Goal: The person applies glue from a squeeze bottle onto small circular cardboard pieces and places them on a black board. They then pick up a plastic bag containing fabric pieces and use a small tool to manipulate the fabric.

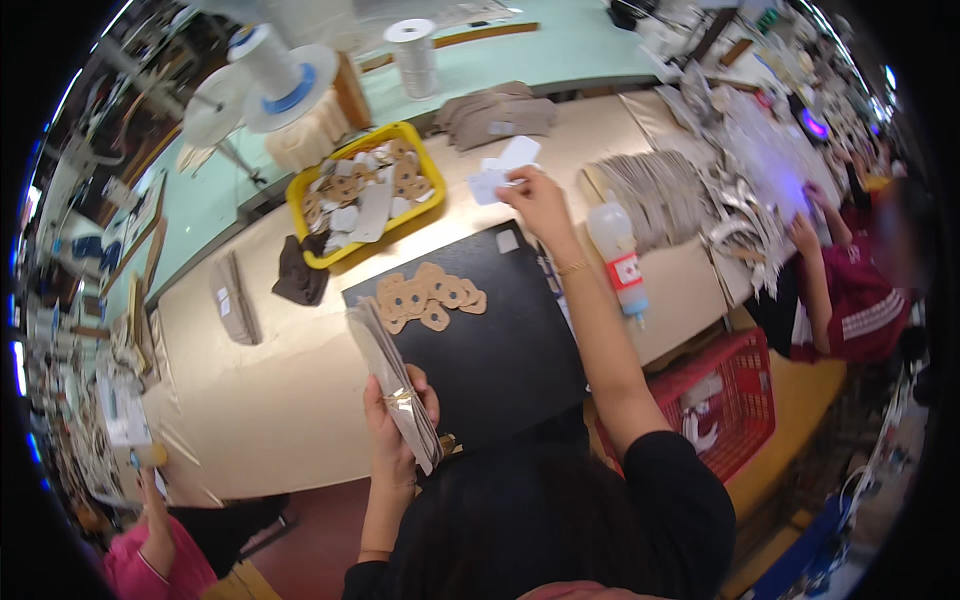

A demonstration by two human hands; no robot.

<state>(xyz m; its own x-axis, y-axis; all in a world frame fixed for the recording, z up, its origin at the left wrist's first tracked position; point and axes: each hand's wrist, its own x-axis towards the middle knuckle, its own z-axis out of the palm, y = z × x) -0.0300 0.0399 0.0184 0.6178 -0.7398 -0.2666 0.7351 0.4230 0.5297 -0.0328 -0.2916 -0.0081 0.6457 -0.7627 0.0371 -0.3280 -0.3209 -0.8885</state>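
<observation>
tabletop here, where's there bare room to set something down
Bare: the tabletop between the flat grey stack and the held bundle; the black board right of its bear-shaped cutouts. Crowded: inside the yellow basket, and around the bottle.

Bright indoor light leaves patchy glare across the shiny tabletop (pixel 290 420), a lamp (pixel 815 124) glows purple at the upper right, the far surroundings look soft and blurred, and strong fisheye distortion curves straight edges toward a black rim.
</observation>
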